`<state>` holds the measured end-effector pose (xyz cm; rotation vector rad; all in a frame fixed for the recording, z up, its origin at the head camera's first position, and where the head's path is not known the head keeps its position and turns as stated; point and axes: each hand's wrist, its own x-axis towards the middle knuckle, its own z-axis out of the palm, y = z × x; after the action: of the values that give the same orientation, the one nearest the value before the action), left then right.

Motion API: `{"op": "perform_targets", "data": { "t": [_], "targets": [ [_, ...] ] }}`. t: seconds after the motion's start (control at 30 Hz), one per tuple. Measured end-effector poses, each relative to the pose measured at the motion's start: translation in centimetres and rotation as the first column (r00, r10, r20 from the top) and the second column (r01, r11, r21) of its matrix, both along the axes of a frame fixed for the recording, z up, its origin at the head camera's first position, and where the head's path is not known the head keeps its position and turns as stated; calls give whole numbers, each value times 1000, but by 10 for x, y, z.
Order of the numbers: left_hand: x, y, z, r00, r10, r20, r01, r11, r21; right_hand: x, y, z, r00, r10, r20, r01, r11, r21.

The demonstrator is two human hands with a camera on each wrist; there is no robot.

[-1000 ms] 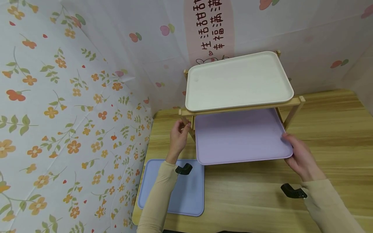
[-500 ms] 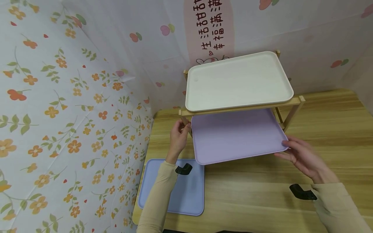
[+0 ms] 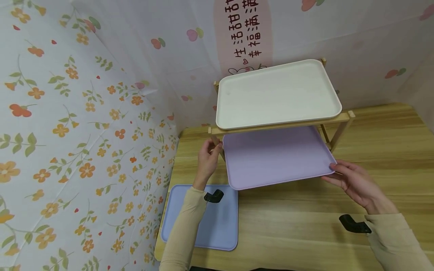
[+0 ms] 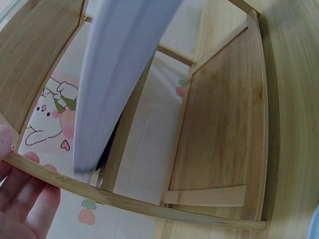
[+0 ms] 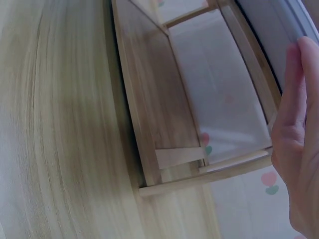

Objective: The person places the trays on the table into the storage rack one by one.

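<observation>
A lilac tray (image 3: 278, 158) sits partly inside the wooden rack (image 3: 339, 131), on the level below the top. Its front edge sticks out, turned slightly askew. My right hand (image 3: 359, 184) pinches the tray's front right corner, thumb above and fingers beneath. In the right wrist view, those fingers (image 5: 294, 79) touch the tray's edge (image 5: 284, 35). With my left hand (image 3: 208, 160) I grip the rack's front left post (image 4: 149, 209), and the tray's pale underside (image 4: 119, 64) appears behind it in the left wrist view. A cream tray (image 3: 278, 94) lies on the rack's top level.
A blue tray (image 3: 220, 226) rests on the wooden table (image 3: 288, 229) at the front left, partly under my left forearm. Behind the rack hangs a printed cloth (image 3: 190, 71); a floral cloth (image 3: 84, 131) covers the left side.
The tray's front right corner has moved a little left and back, and its left edge slightly left. My right hand has shifted its hold, fingers now under the corner. The left hand has stayed still.
</observation>
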<state>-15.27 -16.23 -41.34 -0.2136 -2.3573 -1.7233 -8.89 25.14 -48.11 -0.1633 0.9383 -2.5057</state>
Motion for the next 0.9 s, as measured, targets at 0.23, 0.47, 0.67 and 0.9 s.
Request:
{"op": "perform_targets", "data": {
  "t": [0.23,0.47,0.67,0.9],
  "targets": [
    [0,0,-1,1000,-1,-2,1,1000,6,1,-2,-3,996,-67,58,70,997,-42],
    [-4,-2,-7,1000,-7,-12,7,1000,16,-4,-8,-5,986,-78,145,109,970,-217],
    [-2,-2,-1,1000,-16,-17,16,1000,-11,-10,-17,-3,974,-176,143,203,959,-200],
    [-2,-2,-3,1000,-26,-15,26,1000,-3,-14,-41,0,819,-573,-10,569,812,129]
  ]
}}
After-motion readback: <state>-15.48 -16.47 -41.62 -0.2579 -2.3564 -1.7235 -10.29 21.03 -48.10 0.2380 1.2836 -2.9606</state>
